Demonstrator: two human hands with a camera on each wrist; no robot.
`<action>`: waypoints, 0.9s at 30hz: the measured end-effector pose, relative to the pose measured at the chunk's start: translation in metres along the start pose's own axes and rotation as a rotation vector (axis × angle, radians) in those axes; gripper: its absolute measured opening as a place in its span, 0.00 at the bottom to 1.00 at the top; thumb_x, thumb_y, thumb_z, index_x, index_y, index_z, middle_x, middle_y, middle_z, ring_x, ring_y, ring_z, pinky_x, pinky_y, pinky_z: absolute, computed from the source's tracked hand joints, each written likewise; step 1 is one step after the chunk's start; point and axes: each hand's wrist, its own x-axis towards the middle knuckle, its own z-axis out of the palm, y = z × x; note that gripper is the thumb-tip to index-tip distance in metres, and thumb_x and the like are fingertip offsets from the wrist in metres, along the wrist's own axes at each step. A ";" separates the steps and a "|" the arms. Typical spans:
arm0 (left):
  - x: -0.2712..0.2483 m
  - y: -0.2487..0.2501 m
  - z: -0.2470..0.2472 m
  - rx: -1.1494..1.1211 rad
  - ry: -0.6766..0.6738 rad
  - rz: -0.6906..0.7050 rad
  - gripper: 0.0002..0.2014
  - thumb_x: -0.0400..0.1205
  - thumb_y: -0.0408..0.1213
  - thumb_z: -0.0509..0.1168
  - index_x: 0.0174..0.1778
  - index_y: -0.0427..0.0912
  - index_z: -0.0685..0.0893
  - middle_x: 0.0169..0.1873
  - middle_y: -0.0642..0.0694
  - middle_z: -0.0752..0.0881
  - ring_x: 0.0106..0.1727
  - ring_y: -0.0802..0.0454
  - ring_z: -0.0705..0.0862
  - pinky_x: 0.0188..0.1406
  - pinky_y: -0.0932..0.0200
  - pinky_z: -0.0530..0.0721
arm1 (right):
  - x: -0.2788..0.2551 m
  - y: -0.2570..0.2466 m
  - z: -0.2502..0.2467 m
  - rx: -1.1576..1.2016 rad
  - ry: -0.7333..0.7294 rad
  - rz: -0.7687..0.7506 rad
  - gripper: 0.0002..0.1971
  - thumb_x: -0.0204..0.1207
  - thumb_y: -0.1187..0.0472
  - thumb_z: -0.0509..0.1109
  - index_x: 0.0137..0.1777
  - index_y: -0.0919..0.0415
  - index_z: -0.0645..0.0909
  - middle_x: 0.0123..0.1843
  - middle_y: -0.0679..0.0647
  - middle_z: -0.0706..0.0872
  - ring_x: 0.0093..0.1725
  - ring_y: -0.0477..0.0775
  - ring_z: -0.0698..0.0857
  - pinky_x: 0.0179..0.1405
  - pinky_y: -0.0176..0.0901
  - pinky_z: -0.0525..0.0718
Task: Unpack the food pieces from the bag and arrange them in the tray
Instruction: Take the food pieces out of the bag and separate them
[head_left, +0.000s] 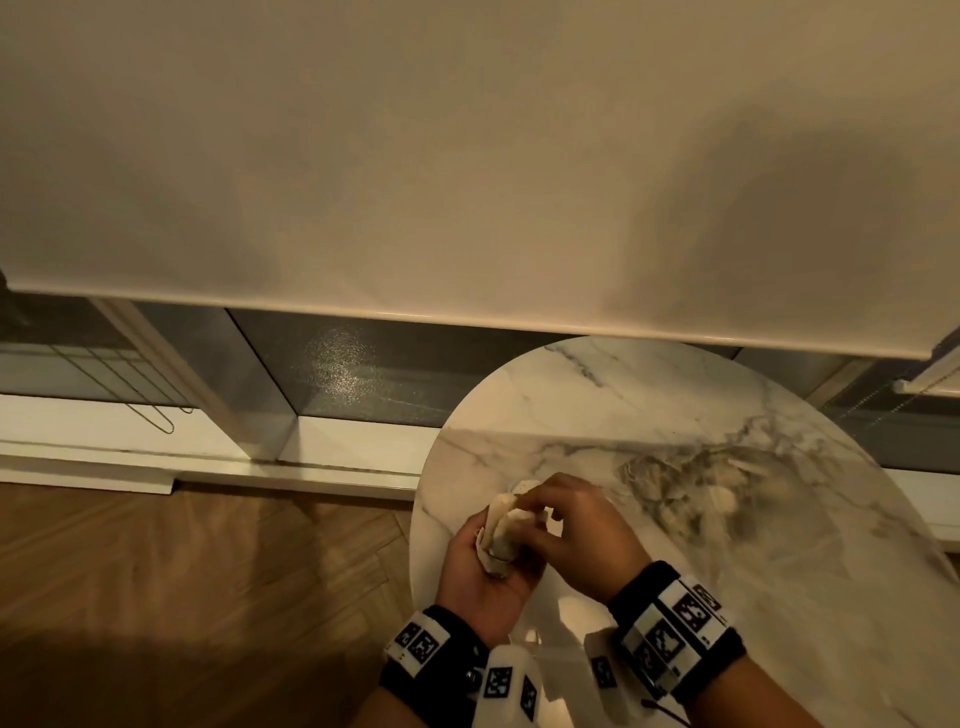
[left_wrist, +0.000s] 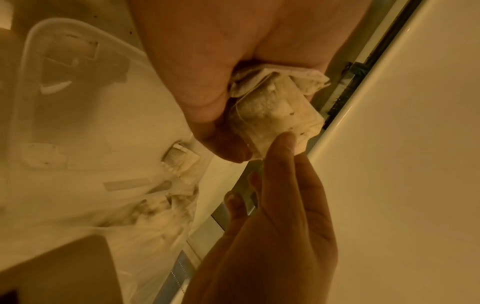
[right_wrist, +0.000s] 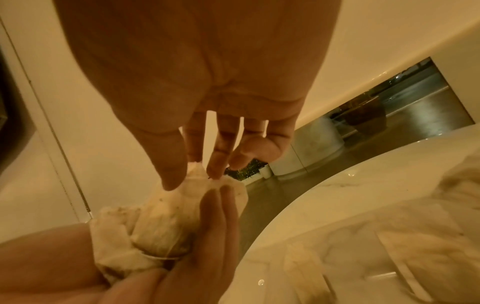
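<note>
My left hand (head_left: 485, 553) grips a pale wrapped food piece (head_left: 503, 532) just above the near left part of the marble table (head_left: 597, 395). My right hand (head_left: 540, 506) pinches the thin wrapping at the piece's top end. In the left wrist view the food piece (left_wrist: 275, 115) sits under my left thumb, and a right fingertip (left_wrist: 284, 139) touches it. The right wrist view has the right fingers (right_wrist: 217, 164) on the crumpled wrap of the piece (right_wrist: 166, 222). A clear plastic bag (head_left: 691, 483) holding more pieces lies to the right. A clear tray (left_wrist: 33, 41) with a few pieces stands beside it.
The round table's left edge runs close to my left hand, with wooden floor (head_left: 208, 571) below it. A white roller blind (head_left: 467, 156) and a window sill lie behind the table. One loose piece (left_wrist: 179, 158) lies on the table between the tray and the bag.
</note>
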 end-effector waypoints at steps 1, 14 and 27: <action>-0.001 -0.001 0.000 -0.004 -0.014 -0.009 0.14 0.85 0.39 0.62 0.59 0.34 0.84 0.51 0.37 0.85 0.48 0.45 0.86 0.49 0.53 0.87 | -0.001 0.000 0.000 0.003 0.015 -0.011 0.07 0.75 0.45 0.73 0.48 0.44 0.88 0.45 0.40 0.83 0.45 0.39 0.77 0.46 0.34 0.75; -0.003 0.007 -0.016 0.004 0.119 -0.034 0.20 0.80 0.44 0.65 0.66 0.39 0.82 0.50 0.38 0.86 0.47 0.43 0.86 0.47 0.48 0.87 | -0.001 -0.010 -0.025 0.392 -0.013 0.051 0.03 0.72 0.51 0.80 0.40 0.47 0.90 0.39 0.45 0.90 0.36 0.50 0.84 0.37 0.38 0.82; -0.002 0.027 -0.029 -0.104 0.159 -0.007 0.17 0.78 0.44 0.66 0.51 0.32 0.86 0.43 0.32 0.87 0.41 0.38 0.86 0.43 0.47 0.88 | 0.013 0.021 -0.036 0.506 0.083 0.312 0.03 0.78 0.58 0.75 0.44 0.54 0.89 0.39 0.55 0.90 0.35 0.57 0.89 0.30 0.46 0.87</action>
